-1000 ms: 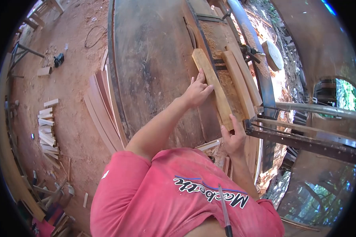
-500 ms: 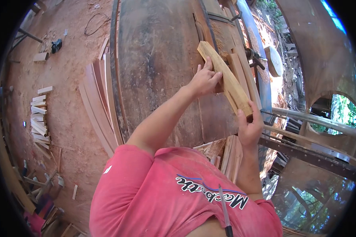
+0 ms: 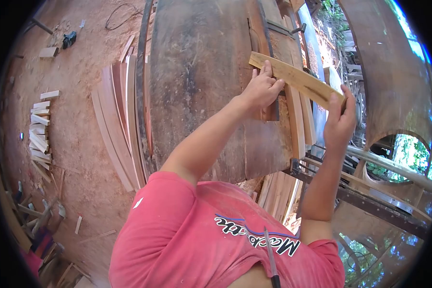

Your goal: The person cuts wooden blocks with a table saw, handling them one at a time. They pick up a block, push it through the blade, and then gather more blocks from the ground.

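Note:
A short yellowish wooden board [image 3: 297,79] slants from upper left to lower right above the right side of a worn, dark worktable [image 3: 197,62]. My left hand [image 3: 264,90] grips it near its far left end, fingers on the upper face and thumb along the near edge. At the other end my right hand [image 3: 340,113] holds the board between thumb and fingers. A dark patch marks the board's face near my right hand. Beneath and beside it, long wooden strips [image 3: 295,120] lie along the table's right side.
Long curved planks [image 3: 113,120] lean along the table's left side. Several short pale wood pieces [image 3: 41,129] lie in a row on the dirt floor. A dark metal rail [image 3: 379,206] and a pole [image 3: 393,163] run at the right. A pen [image 3: 270,254] hangs at the shirt.
Both hands have moved the board right; its right end has swung up and outward with my right hand. It lies more crosswise, showing a different face. The view has shifted slightly.

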A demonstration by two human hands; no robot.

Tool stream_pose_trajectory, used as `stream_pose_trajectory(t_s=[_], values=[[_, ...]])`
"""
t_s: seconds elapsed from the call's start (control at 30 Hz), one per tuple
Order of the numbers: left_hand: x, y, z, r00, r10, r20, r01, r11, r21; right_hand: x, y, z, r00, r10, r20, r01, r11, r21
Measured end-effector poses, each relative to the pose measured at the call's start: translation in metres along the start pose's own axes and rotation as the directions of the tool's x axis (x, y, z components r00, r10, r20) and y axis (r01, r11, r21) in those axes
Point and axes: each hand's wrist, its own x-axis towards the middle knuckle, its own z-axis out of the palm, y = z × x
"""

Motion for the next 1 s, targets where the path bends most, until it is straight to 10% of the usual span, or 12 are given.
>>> stream_pose_trajectory(t_s=[1.0], values=[[0.038, 0.012, -0.008, 0.998, -0.032, -0.062, 0.036, 0.997, 0.069, 0.179, -0.002, 0.039, 0.972, -0.075, 0.223, 0.088, 0.995, -0.049]])
